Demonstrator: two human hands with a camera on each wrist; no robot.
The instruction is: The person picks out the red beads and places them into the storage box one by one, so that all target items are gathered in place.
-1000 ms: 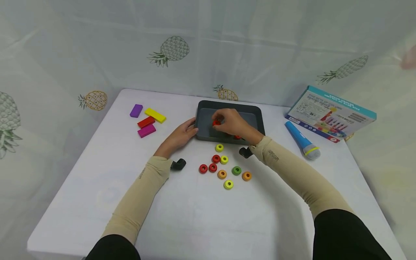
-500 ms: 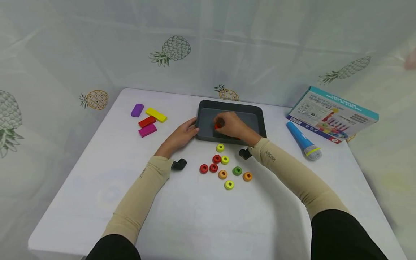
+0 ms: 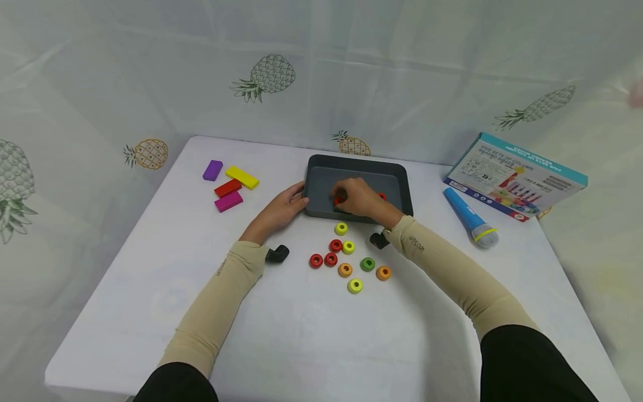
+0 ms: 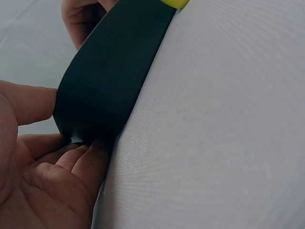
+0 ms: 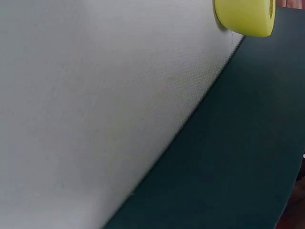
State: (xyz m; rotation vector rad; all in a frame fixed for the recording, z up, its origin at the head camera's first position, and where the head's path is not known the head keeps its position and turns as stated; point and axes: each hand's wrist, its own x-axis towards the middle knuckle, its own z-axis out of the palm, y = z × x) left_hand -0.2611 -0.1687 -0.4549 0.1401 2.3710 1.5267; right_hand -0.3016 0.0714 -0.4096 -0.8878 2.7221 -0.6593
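In the head view a dark grey tray lies near the table's back edge. My left hand holds its left end; in the left wrist view the thumb touches the wall and the fingers curl against the corner. Inside the tray my right hand pinches a red ring, partly hidden by the fingers. Another red ring shows just right of that hand. In front of the tray lie loose rings, among them a yellow ring, a red ring, a green ring and an orange ring.
Left of the tray are a purple block, a yellow block, a red block and a magenta block. To the right lie a blue toy microphone and a printed box. A pineapple-print curtain hangs behind.
My right hand has shifted slightly down, toward the tray's front, with the red ring. Another red ring now shows right of the hand; earlier, red showed below the palm. The left hand stays put.
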